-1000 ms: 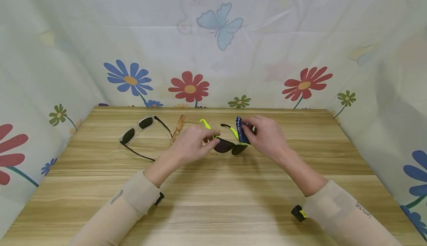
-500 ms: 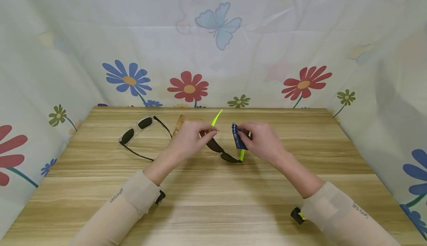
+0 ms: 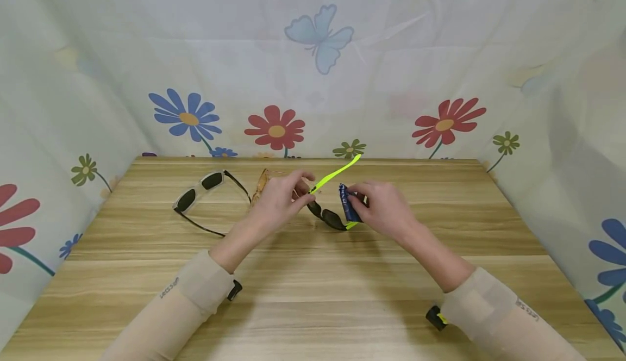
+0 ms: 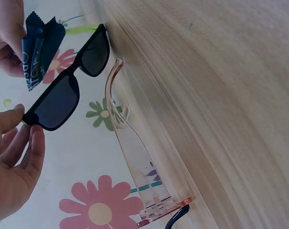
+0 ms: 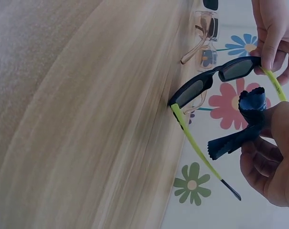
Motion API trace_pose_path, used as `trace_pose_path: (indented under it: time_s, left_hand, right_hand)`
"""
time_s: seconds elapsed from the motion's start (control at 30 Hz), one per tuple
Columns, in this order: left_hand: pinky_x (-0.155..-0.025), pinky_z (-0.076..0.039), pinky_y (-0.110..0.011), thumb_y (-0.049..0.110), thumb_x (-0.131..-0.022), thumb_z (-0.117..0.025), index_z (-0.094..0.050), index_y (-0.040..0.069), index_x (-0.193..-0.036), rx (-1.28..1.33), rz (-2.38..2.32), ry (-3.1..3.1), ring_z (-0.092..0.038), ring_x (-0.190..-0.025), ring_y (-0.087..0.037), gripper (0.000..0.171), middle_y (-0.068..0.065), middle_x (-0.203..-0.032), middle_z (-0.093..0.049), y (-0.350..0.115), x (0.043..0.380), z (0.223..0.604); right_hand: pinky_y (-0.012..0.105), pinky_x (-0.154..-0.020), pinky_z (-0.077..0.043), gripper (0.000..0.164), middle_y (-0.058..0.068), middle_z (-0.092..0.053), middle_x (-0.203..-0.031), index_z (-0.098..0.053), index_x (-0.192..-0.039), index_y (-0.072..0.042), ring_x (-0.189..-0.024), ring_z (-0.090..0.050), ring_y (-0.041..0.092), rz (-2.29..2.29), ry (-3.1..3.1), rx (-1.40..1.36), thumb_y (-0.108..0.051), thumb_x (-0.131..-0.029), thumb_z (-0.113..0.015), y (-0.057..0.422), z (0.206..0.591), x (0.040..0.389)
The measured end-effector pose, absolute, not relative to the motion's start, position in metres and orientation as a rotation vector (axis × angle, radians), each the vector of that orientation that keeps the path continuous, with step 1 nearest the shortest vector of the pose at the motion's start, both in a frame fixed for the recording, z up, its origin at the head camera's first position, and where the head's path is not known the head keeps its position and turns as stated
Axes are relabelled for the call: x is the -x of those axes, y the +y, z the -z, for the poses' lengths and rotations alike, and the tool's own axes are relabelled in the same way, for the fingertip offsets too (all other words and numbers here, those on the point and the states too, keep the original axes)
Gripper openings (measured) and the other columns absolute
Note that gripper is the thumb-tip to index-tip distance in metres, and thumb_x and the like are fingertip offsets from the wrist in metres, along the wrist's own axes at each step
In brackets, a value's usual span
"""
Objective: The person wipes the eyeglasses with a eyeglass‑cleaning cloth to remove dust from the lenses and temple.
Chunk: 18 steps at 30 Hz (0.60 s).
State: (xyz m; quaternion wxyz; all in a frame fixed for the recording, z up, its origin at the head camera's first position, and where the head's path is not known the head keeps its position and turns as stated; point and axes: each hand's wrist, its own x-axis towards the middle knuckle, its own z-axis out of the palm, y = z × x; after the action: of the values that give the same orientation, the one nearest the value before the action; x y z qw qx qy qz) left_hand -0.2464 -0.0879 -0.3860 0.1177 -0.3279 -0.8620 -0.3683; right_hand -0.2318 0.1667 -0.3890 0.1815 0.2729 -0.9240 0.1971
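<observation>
Black sunglasses (image 4: 58, 102) with neon yellow temples are raised at one end, their temples unfolded. My left hand (image 3: 276, 200) pinches them at the hinge corner between thumb and fingers. The far lens end (image 5: 189, 93) appears to meet the tabletop in the right wrist view. A dark blue cloth (image 5: 249, 124) with zigzag edges and pale lettering is pinched in my right hand (image 3: 386, 203). In the right wrist view the cloth hangs apart from the lenses, between the two temples.
Clear-framed sunglasses (image 3: 199, 191) with black temples lie open at the left of the wooden table (image 3: 313, 306). Between them and the black pair, partly behind my left hand, are amber transparent glasses (image 4: 134, 143). A flower-printed curtain (image 3: 210, 51) closes off the back and sides.
The black sunglasses have been lifted at their left end and turned, so a yellow temple now points up and right. My right hand with the cloth has shifted slightly left and down.
</observation>
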Motion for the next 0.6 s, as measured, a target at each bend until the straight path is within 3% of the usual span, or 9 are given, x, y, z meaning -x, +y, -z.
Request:
trace_pose_path:
  time_s: [0.1,0.27,0.6]
  left_hand:
    - [-0.071,-0.056,-0.029,0.009,-0.094,-0.076,-0.067,0.002,-0.123,0.946,1.067,-2.538,-0.068,-0.078,-0.013,0.031,-0.003,-0.089,-0.074,-0.088,0.246,0.386]
    - [-0.074,-0.057,-0.029,0.011,-0.092,-0.079,-0.074,0.005,-0.114,0.937,0.994,-2.570,-0.069,-0.082,-0.012,0.023,-0.002,-0.091,-0.074,-0.086,0.246,0.386]
    - [-0.073,-0.056,-0.028,0.011,-0.092,-0.079,-0.072,0.008,-0.105,0.960,0.943,-2.648,-0.068,-0.082,-0.011,0.014,0.000,-0.092,-0.072,-0.082,0.243,0.393]
  right_hand:
    - [0.034,-0.060,-0.053,0.015,0.006,-0.073,-0.088,-0.078,-0.107,-0.004,-0.070,-0.066,0.015,-0.548,-2.615,-0.773,-0.012,-0.095,-0.074,0.166,0.389,0.231]
    - [0.031,-0.059,-0.050,0.013,0.001,-0.070,-0.082,-0.078,-0.105,-0.005,-0.066,-0.060,0.011,-0.608,-2.677,-0.796,-0.011,-0.095,-0.074,0.164,0.392,0.231]
    - [0.027,-0.057,-0.048,0.012,-0.004,-0.067,-0.078,-0.077,-0.105,-0.004,-0.064,-0.055,0.007,-0.681,-2.792,-0.858,-0.010,-0.096,-0.073,0.154,0.406,0.228]
